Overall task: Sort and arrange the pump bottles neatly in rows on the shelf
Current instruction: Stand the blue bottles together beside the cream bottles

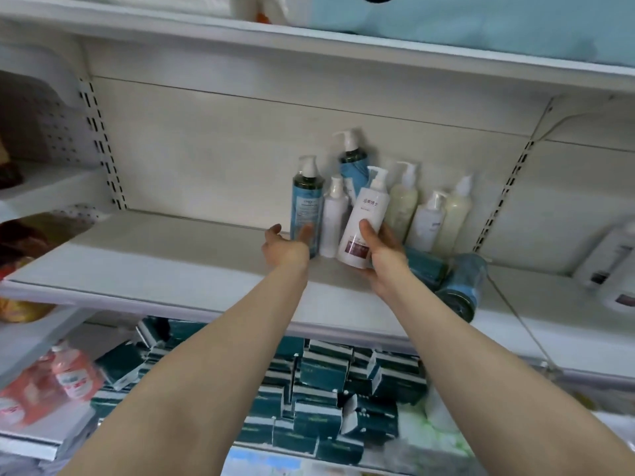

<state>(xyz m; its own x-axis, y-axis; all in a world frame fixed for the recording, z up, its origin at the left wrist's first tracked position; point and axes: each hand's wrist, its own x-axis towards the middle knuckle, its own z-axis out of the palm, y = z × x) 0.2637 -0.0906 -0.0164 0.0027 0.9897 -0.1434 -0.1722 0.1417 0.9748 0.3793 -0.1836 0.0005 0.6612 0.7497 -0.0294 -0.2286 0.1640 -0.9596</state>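
nearest to us, our right hand (pixel 381 259) wraps the lower body of the white bottle with the dark red label (pixel 362 223), thumb across its front, the bottle tilted on the shelf (pixel 171 266). our left hand (pixel 287 243) is beside it, thumb and fingers curled round the base of the blue bottle (pixel 307 209), which stands upright. between our hands stands a small plain white bottle (pixel 332 219). just right of our right hand a blue bottle lies on its side (pixel 462 286). beyond our hands a taller blue bottle (pixel 354 166) and cream bottles (pixel 402 201) crowd against the back panel. we judge these rigid, smooth plastic and fairly heavy if full; they are best held low round the body, not by the thin pump neck.
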